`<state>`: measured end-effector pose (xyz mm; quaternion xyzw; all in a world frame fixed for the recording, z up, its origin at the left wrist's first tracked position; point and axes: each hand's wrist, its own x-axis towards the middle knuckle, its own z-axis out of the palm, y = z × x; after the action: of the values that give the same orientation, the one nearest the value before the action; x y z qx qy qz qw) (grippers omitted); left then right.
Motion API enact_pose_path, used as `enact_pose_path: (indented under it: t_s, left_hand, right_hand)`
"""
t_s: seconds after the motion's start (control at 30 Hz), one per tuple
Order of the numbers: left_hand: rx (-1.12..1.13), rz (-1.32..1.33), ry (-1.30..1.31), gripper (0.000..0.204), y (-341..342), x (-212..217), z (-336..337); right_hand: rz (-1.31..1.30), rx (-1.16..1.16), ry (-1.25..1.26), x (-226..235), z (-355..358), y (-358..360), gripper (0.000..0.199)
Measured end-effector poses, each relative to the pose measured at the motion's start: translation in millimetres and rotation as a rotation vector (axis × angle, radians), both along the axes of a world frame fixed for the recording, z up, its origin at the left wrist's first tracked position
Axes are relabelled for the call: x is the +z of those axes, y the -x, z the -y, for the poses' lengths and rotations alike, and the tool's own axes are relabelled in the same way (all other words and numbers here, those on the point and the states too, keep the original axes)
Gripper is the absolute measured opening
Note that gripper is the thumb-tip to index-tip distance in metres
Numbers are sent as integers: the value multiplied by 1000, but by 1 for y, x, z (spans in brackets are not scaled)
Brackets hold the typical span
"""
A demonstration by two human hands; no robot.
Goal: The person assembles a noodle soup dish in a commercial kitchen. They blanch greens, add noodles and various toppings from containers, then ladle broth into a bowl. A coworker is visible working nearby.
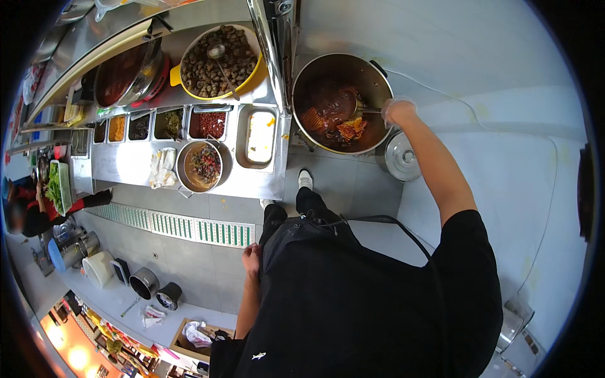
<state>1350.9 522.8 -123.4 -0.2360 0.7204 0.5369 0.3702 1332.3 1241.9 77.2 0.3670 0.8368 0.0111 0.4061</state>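
Observation:
My right hand [399, 111], in a thin clear plastic glove, is closed around the handle of a ladle [368, 110] at the right rim of a large metal pot [301, 123]. The ladle's head dips into dark red-brown broth [326, 101], so its shape is partly hidden. Ridged orange-brown food pieces [351, 129] float in the pot. My left hand [251, 258] hangs low beside my body, bare, with its fingers loosely curled and nothing visible in them.
Left of the pot, a steel counter holds a yellow pan of snails [220, 63] with a spoon, ingredient tins [208, 125] and a smaller pot [200, 166]. A metal lid [402, 156] leans near the wall. A floor drain grate [224, 232] runs behind. Another person [31, 211] stands far left.

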Motion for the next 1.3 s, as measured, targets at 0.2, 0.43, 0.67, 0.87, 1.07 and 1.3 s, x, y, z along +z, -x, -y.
enact_pose_path:
  t_s: [0.2, 0.43, 0.67, 0.87, 1.07, 1.3]
  left_hand:
    - [-120, -55, -105, 23, 38, -36, -1]
    - [-223, -3, -129, 23, 89, -46, 8]
    - [-315, 64, -133, 28, 127, -51, 52]
    - [-456, 88, -62, 28, 160, -40, 93]
    - [-485, 96, 45, 33, 178, -23, 116]
    - [-380, 118, 14, 32, 158, -17, 120]
  right_hand:
    - [-30, -242, 4, 34, 5, -54, 45]
    - [-170, -336, 48, 89, 59, -100, 53]
    - [-540, -711, 166, 107, 168, -149, 59]
    - [-773, -715, 113, 70, 233, -164, 60]
    - [-656, -729, 56, 51, 246, -145, 58]
    - [-437, -507, -215, 64, 234, -107, 44]
